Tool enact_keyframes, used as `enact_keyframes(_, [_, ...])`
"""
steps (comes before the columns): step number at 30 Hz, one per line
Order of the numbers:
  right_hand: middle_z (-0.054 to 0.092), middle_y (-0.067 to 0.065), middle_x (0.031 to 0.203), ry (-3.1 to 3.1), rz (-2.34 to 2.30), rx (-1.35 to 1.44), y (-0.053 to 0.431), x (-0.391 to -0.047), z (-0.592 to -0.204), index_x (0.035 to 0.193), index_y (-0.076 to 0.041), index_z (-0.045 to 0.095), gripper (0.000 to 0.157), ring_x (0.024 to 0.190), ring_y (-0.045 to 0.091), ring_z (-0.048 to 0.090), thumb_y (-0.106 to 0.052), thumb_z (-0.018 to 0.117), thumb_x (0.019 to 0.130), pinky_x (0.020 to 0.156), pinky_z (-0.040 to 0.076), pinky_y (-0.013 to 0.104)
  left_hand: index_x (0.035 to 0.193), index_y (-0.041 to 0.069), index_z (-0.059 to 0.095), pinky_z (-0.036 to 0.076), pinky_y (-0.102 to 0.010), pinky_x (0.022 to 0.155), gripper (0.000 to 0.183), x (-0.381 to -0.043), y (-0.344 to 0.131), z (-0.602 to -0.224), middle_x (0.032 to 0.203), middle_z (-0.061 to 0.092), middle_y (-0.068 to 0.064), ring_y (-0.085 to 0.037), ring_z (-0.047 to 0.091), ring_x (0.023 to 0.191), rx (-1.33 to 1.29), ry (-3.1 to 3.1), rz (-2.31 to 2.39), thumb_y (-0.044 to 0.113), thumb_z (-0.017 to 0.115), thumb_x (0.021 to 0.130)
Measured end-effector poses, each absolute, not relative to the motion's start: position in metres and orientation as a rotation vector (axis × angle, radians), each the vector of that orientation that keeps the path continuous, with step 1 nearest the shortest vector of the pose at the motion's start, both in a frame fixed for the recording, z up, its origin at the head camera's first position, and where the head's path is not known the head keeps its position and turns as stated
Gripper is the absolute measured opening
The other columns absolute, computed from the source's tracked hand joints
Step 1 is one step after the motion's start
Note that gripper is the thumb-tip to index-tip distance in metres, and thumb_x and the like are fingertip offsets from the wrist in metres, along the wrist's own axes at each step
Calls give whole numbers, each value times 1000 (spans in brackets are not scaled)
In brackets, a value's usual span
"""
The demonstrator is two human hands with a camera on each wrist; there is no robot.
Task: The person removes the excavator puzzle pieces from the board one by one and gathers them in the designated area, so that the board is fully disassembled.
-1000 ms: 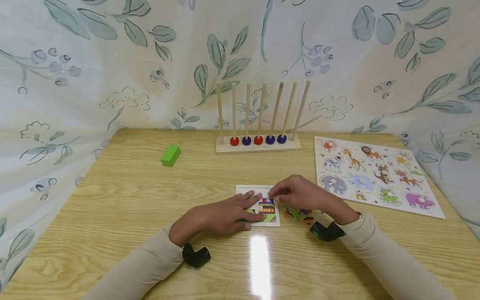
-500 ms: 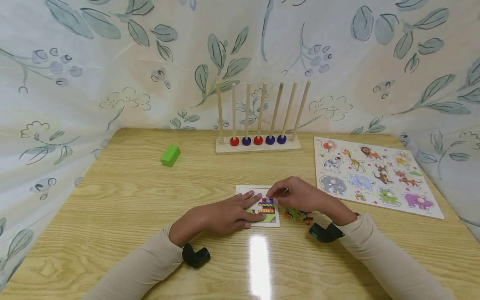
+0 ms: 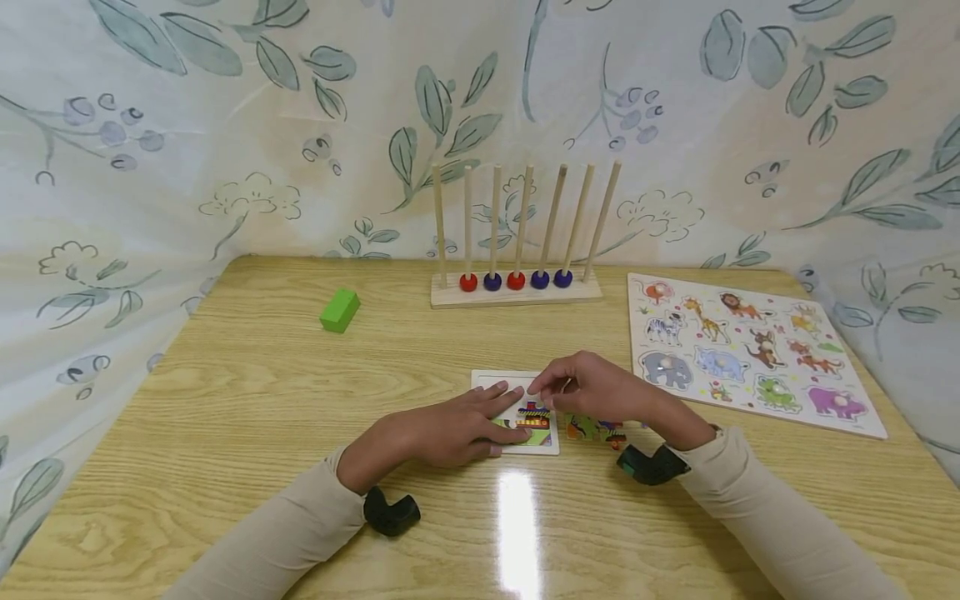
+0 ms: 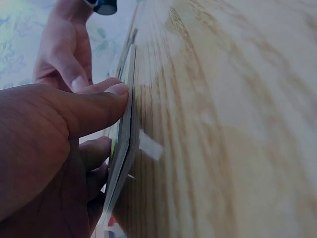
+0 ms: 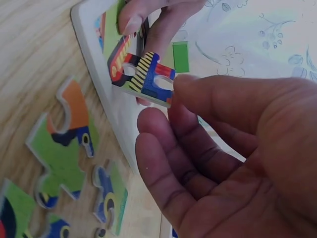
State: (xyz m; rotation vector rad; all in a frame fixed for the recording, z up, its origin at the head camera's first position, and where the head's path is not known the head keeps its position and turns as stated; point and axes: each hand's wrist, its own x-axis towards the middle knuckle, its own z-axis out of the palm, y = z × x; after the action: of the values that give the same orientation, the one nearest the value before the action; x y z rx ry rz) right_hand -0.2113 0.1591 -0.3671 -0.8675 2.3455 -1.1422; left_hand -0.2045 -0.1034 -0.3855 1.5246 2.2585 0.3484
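A small white-framed puzzle tray (image 3: 512, 375) lies on the table between my hands. My left hand (image 3: 459, 427) rests on it with fingers spread, and in the left wrist view its thumb (image 4: 106, 101) lies at the tray's edge. My right hand (image 3: 596, 386) pinches a jigsaw piece (image 5: 151, 82), blue with yellow-and-black stripes, between thumb and fingertips over the tray. Part of the picture inside is green; the left hand hides some of it. Several loose jigsaw pieces (image 5: 62, 153), green with orange and blue, lie on the table beside the tray, below my right hand.
A wooden peg stand (image 3: 517, 293) with red and blue beads stands at the back. The animal knob puzzle board (image 3: 757, 350) lies on the right. Far left is a green block (image 3: 341, 311). A patterned cloth (image 3: 300, 125) hangs behind the table.
My right hand has shifted slightly left over the tray with the jigsaw piece. My left hand has stayed on the tray.
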Motion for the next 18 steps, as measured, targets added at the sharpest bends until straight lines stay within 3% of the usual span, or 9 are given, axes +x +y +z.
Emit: enact_keyframes(18, [68, 7, 103, 2320, -1194, -853, 158, -211, -378, 106, 1, 71, 19, 93, 19, 64, 8, 59, 92, 78, 53, 30, 147, 21, 46, 11, -46, 116, 43, -206, -105, -384, 161, 11, -16, -33, 5, 146, 1514, 2248, 371, 21, 48, 104])
